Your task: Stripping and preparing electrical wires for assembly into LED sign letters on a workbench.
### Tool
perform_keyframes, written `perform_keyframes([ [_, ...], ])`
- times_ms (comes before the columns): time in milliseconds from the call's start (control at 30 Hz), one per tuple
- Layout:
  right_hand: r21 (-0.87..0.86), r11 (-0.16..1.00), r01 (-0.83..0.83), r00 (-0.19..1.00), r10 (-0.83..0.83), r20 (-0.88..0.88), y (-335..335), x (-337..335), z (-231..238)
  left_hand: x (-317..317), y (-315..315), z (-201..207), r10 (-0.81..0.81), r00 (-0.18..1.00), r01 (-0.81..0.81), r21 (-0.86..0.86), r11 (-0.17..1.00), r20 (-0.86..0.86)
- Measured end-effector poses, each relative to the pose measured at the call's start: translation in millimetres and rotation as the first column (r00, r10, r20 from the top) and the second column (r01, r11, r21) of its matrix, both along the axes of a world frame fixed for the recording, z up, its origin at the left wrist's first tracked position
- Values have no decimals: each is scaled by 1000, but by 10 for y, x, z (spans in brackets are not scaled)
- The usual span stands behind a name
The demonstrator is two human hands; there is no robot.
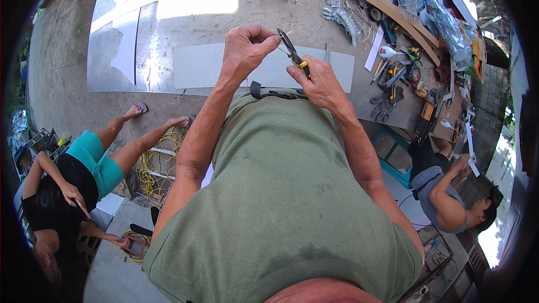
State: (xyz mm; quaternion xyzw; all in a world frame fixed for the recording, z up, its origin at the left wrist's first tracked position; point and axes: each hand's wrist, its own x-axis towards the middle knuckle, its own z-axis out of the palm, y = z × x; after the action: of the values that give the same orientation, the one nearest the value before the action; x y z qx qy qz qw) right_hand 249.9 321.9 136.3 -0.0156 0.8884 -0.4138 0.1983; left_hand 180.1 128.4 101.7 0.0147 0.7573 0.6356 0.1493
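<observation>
My right hand (319, 83) is wrapped round the yellow-and-black handles of a pair of pliers (293, 53), whose dark jaws point up and to the left. Close by, my left hand (247, 50) is closed in a pinch, thumb against bent forefinger. A thin, wire-like strand shows at its fingertips, right beside the plier jaws; whether the jaws touch it I cannot tell. Both hands are held above the near part of the worktable, over a long pale flat panel (202, 67).
White sheet material (124, 45) lies on the table's left. A coil of white wire (343, 19), a dark glove (383, 105) and several tools crowd the right side, below a long brown strip (387, 11). One person (62, 185) is at left; another (443, 191) sits at right.
</observation>
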Motion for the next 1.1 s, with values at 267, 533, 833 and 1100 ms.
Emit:
perform_keyframes([
  [267, 22, 1000, -6, 996, 7, -88, -15, -2, -94, -11, 3, -3, 12, 1000, -12, 4, 1000, 26],
  [533, 110, 994, 13, 987, 5, -164, -33, 5, -146, -36, 27, -70, 30, 999, -30, 31, 999, 20],
  [833, 249, 967, 47, 947, 36, -318, -20, 23, -143, -152, 7, 28, -192, 981, 188, 84, 979, 43],
  [1100, -297, 954, 45, 999, -47, 1, 89, -106, -78, -226, -53, 134, -236, 966, 162, 473, 866, 101],
])
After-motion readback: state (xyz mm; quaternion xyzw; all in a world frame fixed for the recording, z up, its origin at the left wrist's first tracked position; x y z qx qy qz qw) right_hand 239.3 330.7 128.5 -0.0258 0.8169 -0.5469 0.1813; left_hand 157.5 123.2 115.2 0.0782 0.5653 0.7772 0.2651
